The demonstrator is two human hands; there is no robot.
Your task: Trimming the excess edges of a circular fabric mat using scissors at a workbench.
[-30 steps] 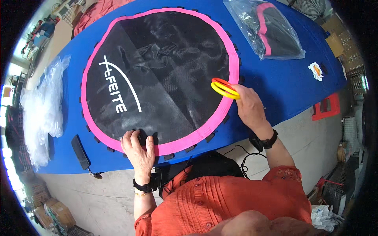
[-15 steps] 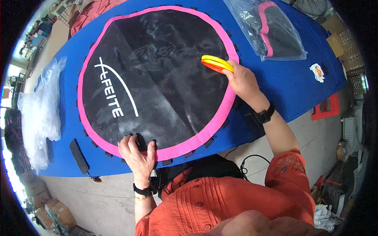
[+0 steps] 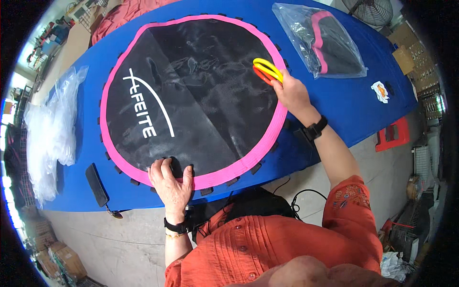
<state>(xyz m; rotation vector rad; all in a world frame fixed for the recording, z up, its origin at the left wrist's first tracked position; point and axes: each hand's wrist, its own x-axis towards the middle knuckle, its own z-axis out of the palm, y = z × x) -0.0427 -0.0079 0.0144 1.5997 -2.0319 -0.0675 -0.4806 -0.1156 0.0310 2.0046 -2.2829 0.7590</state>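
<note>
A round black trampoline mat [image 3: 201,100] with a pink border, black tabs and white print lies spread on a blue-covered table [image 3: 334,115]. My left hand [image 3: 172,186] rests on its near edge, thumb apart from the fingers, which bend over the border onto the black fabric. A small dark patch shows between thumb and fingers; I cannot tell what it is. Above the mat's right border, my right hand [image 3: 292,95] pinches several thin yellow and red loops [image 3: 267,70], which look like plastic rings and point away from me to the left.
Clear plastic bags [image 3: 52,143] lie at the table's left. A black phone-like slab [image 3: 97,185] is near the front edge. A bagged pink-and-black mat [image 3: 325,45] lies far right, with a crumpled white-and-orange wrapper [image 3: 380,92] nearer. A red stool [image 3: 393,135] stands beyond the right edge.
The loops in my right hand have tilted and fanned apart slightly, and that hand is a little lower. My left hand stays on the mat's near edge. The whole view has shifted slightly.
</note>
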